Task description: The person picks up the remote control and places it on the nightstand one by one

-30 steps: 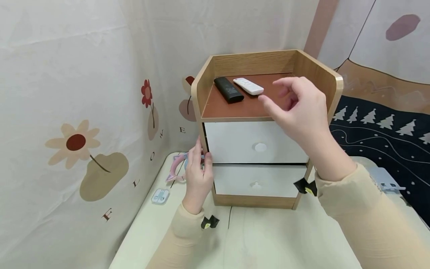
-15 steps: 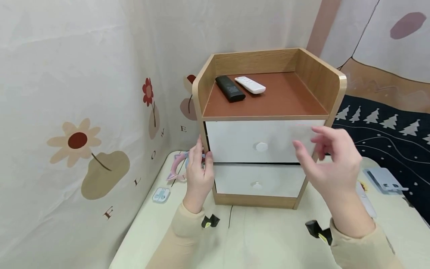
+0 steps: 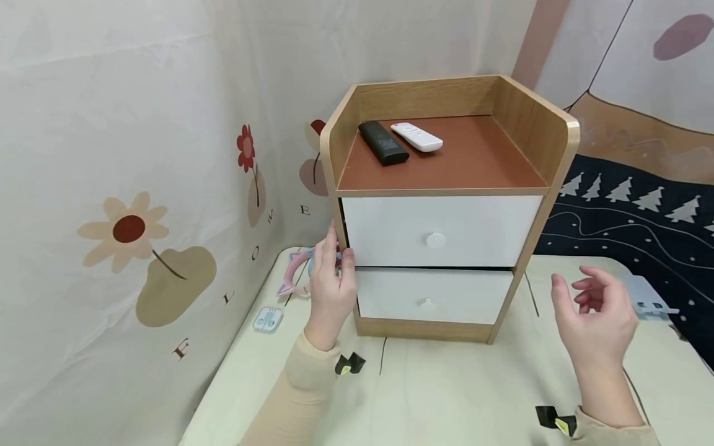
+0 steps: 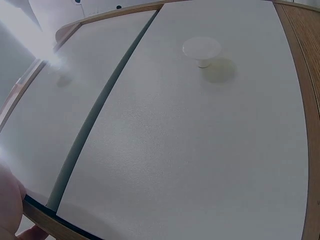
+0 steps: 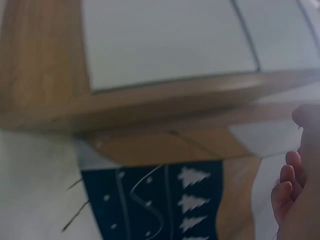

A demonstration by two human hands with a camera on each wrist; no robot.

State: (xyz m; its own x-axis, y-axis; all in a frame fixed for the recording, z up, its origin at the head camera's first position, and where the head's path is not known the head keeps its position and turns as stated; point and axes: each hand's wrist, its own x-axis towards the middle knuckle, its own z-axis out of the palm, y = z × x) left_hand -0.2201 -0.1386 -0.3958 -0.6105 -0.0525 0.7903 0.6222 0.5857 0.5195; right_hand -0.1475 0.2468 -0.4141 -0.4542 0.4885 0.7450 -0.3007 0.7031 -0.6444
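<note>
A small two-drawer cabinet (image 3: 530, 248) with a wood-look frame stands on the pale table. Both its upper drawer (image 3: 385, 232) and lower drawer (image 3: 390, 294) have white fronts with round knobs. My left hand (image 3: 330, 288) rests against the cabinet's left side, its fingers fairly straight along the side and the thumb near the front edge. To the right of the cabinet my right hand (image 3: 599, 316) hovers with loosely bent fingers, holding nothing. On the brown top shelf lie a white remote control (image 3: 417, 137) and a black oblong device (image 3: 383, 142), side by side.
Left of the cabinet lie a pink ring-shaped thing with pointed ears (image 3: 290, 277), partly hidden, and a small clear case holding earphones (image 3: 268, 319). A light blue object (image 3: 647, 296) sits behind my right hand. Patterned cloth (image 3: 625, 229) hangs behind the table.
From over the top shelf beside the white remote control, my right hand has moved down and right, off the cabinet. My left hand has stayed at the cabinet's left side.
</note>
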